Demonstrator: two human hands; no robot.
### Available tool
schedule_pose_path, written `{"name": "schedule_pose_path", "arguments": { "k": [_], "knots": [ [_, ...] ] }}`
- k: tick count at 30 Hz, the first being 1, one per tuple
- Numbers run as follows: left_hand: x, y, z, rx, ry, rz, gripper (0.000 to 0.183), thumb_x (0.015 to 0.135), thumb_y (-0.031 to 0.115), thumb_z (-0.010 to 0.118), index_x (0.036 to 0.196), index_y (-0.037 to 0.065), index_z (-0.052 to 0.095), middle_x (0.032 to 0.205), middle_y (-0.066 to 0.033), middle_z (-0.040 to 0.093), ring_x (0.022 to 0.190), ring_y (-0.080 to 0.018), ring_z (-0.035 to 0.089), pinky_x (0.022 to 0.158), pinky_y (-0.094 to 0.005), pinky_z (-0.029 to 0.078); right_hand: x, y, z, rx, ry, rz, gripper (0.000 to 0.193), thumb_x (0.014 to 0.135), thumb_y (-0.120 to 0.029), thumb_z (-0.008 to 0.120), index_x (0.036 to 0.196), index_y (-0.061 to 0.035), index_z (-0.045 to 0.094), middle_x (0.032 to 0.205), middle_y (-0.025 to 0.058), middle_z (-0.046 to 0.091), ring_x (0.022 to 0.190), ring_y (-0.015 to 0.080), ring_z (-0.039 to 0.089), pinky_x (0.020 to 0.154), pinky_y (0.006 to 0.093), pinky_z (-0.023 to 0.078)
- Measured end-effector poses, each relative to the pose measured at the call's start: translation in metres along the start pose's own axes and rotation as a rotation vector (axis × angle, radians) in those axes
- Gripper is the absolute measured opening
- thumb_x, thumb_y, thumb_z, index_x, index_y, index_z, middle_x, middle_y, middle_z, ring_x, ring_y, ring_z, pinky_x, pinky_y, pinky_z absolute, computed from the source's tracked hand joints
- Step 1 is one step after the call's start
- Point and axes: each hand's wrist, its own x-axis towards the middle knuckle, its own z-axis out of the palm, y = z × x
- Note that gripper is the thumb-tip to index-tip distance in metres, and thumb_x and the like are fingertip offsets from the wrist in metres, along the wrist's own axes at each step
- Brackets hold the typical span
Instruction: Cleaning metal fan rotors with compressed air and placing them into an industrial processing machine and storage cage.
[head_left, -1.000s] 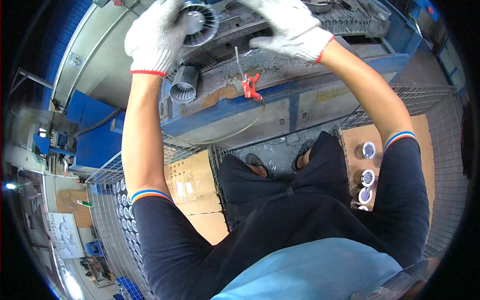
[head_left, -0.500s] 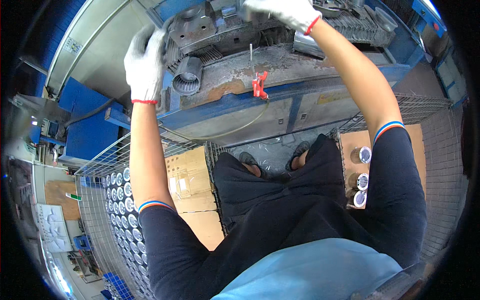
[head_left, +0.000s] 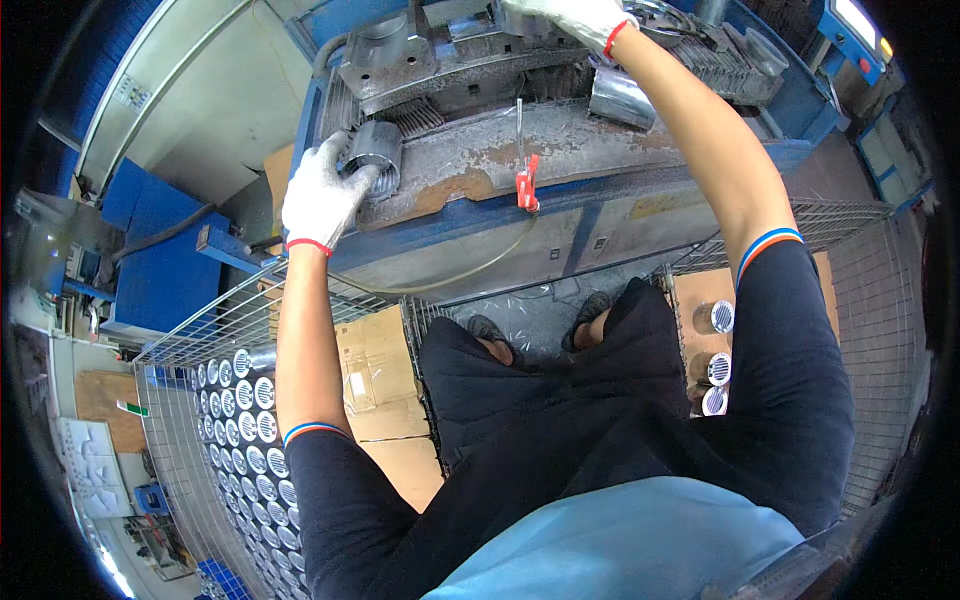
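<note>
My left hand (head_left: 326,192), in a white glove with a red cuff, is at the left end of the bench. Its thumb and fingers are round the rim of a grey metal cylinder (head_left: 379,147) with ribbed inner walls, which lies on the bench top. My right hand (head_left: 575,14), gloved alike, reaches over a metal fixture (head_left: 470,40) at the top edge. The frame cuts off its fingers, so their grip is hidden. A second shiny metal cylinder (head_left: 622,97) rests on the bench below my right wrist.
A red air gun (head_left: 527,184) with a hose hangs at the bench's front edge. At left, a wire cage (head_left: 165,345) holds many slotted-end cylinders (head_left: 257,460) and cardboard (head_left: 385,400). Several more cylinders (head_left: 719,368) stand on cardboard at right. A control box (head_left: 856,40) is far right.
My left hand has come down from above the bench's left end and closed on the metal cylinder there. My right hand has shifted slightly upward, more out of the frame.
</note>
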Motion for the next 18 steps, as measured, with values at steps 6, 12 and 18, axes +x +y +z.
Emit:
{"name": "schedule_pose_path", "arguments": {
  "k": [6, 12, 18],
  "knots": [
    [0.004, -0.022, 0.017, 0.098, -0.043, -0.019, 0.040, 0.094, 0.032, 0.069, 0.129, 0.011, 0.071, 0.117, -0.0210, 0.073, 0.110, -0.0409, 0.070, 0.096, -0.0491, 0.054, 0.007, -0.002, 0.004, -0.148, 0.001, 0.137, 0.112, 0.066, -0.063, 0.091, 0.137, 0.0130, 0.048, 0.128, 0.0345, 0.066, 0.120, 0.0435, 0.067, 0.102, 0.0453, 0.054],
    [-0.017, -0.028, 0.017, 0.056, 0.165, 0.070, 0.034, 0.097, 0.026, 0.067, 0.125, 0.009, 0.074, 0.111, -0.0214, 0.075, 0.103, -0.0387, 0.073, 0.091, -0.0443, 0.057, 0.001, -0.001, -0.002, -0.119, -0.041, 0.088, 0.111, 0.066, -0.059, 0.092, 0.140, 0.0098, 0.047, 0.129, 0.0335, 0.066, 0.121, 0.0429, 0.067, 0.102, 0.0444, 0.054],
    [-0.033, -0.005, -0.015, -0.422, 0.358, -0.136, 0.033, 0.097, 0.014, 0.070, 0.127, 0.001, 0.074, 0.112, -0.0175, 0.079, 0.102, -0.0238, 0.075, 0.095, -0.0340, 0.055, 0.000, -0.003, -0.003, -0.146, -0.093, 0.067, 0.115, 0.066, -0.055, 0.092, 0.151, 0.0036, 0.042, 0.137, 0.0313, 0.064, 0.127, 0.0428, 0.064, 0.108, 0.0435, 0.052]
  ]
}}
